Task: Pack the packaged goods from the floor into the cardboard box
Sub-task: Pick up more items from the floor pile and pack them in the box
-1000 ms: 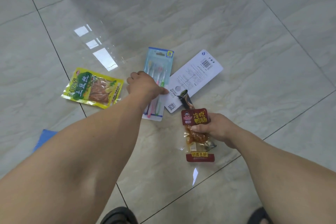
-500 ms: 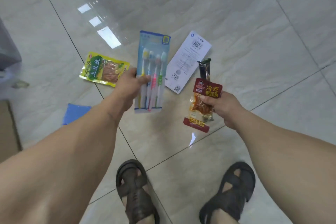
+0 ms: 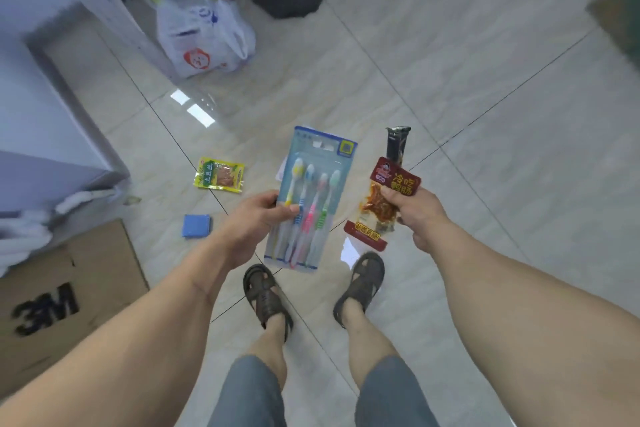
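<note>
1. Left hand (image 3: 254,218): grip closed on the toothbrush pack (image 3: 308,198) at its left edge, held above the floor (image 3: 450,87).
2. Right hand (image 3: 414,215): grip pinching the red snack packet (image 3: 384,204).
3. Cardboard box (image 3: 69,302) at 8 o'clock.
4. Yellow snack packet (image 3: 219,174) lies on the floor at 11 o'clock.

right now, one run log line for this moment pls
left hand holds toothbrush pack | right hand holds red snack pouch | yellow snack packet on floor | cardboard box at left
</note>
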